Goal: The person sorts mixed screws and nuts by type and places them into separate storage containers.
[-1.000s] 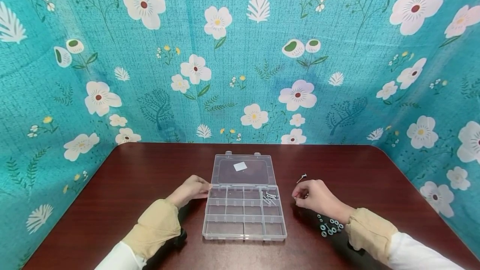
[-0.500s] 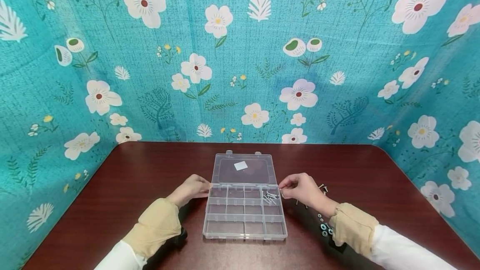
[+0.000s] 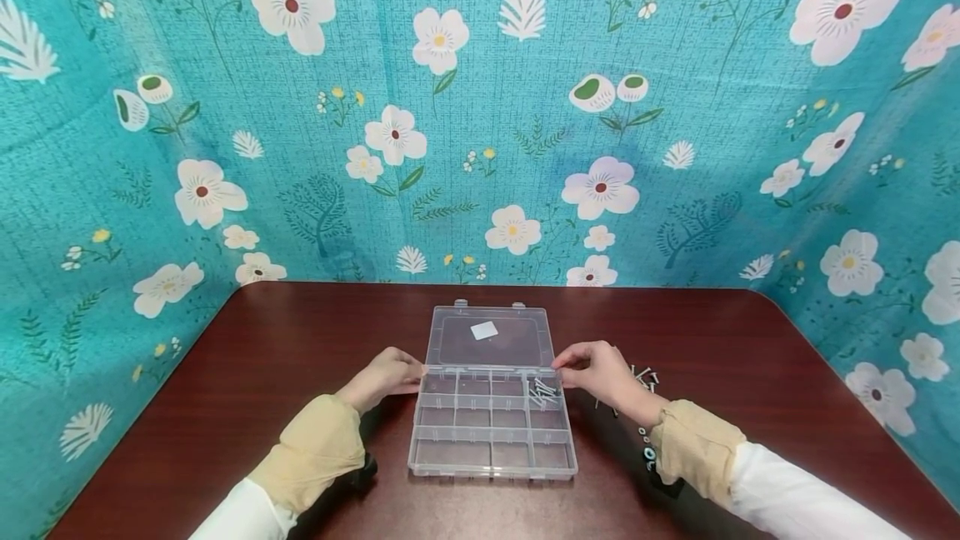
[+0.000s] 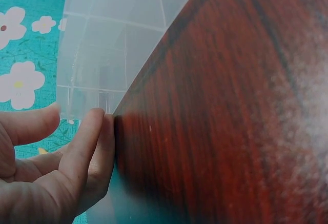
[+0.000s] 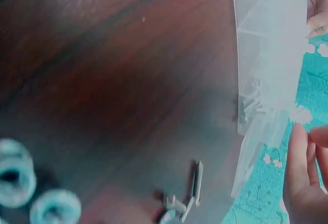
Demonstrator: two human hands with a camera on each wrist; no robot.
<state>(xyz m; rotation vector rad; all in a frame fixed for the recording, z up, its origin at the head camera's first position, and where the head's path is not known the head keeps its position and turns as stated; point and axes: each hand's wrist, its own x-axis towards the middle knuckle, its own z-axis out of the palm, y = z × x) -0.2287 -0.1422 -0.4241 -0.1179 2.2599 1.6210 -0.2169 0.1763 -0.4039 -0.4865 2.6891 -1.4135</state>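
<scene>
A clear plastic compartment box point(image 3: 450, 472) lies on the table with its lid point(image 3: 521, 344) laid back. Several screws point(image 3: 542, 392) lie in its far right compartment. At the box's left side, the extended fingers of my left hand point(image 3: 384, 379) touch the wall; in the left wrist view the thumb stands apart from these fingers point(image 4: 84, 149). My right hand point(image 3: 606, 377) is by the back right corner, fingertips right at the rim beside the screws. Nothing shows between its thumb and extended fingers point(image 5: 297, 167) in the right wrist view.
Loose screws point(image 5: 198, 183) lie on the dark wood table point(image 3: 300, 340) by the right hand. Nearer the front are several nuts or washers point(image 5: 55, 208), partly covered by the right arm in the head view. A floral cloth point(image 3: 480, 148) hangs behind the table.
My right hand has moved left from the loose screws to the box's back right corner, and its thumb and finger have parted. The left hand stays at the box's side.
</scene>
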